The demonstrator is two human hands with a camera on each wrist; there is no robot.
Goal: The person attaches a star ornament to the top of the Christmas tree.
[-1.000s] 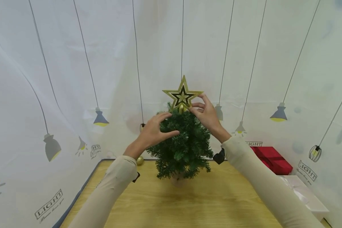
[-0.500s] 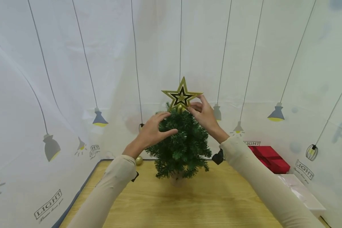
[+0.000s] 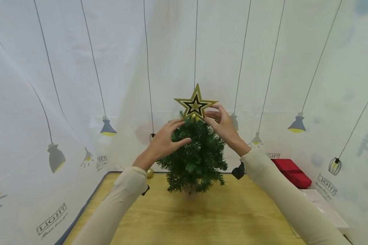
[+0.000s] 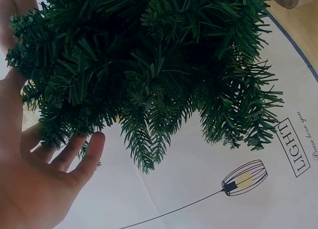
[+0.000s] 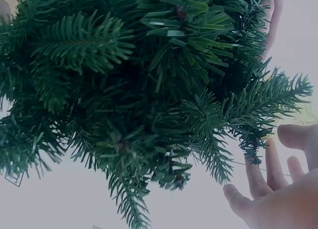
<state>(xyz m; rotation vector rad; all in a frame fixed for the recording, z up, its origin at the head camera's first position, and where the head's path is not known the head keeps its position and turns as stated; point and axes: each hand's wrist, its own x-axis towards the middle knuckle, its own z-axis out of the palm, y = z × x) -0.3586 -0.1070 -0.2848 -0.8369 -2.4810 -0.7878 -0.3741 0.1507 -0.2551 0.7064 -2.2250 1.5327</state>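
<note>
My left hand (image 3: 165,141) sits at the centre of the head view, fingers spread and only lightly bent, resting against the upper left branches of the small artificial Christmas tree (image 3: 194,156); its grip is wide and closes on nothing. In the left wrist view the same hand (image 4: 37,182) lies at the lower left of the frame, fingers straight, their tips touching the needles.

My right hand (image 3: 222,124) is just right of centre, at the treetop. Its fingertips (image 3: 209,114) touch the lower right arm of the gold star (image 3: 195,103), which stands upright on the top of the tree, slightly above the middle of the frame. I cannot tell from here whether the fingers pinch the star or merely touch it; in the right wrist view they appear at the lower right, loosely curved, beside the branch tips.

The tree stands at the far middle of the wooden desk (image 3: 202,217). A gold bauble (image 3: 150,173) lies behind my left forearm, and a red gift box (image 3: 291,173) sits at the right edge, with a white box (image 3: 325,211) below it.
</note>
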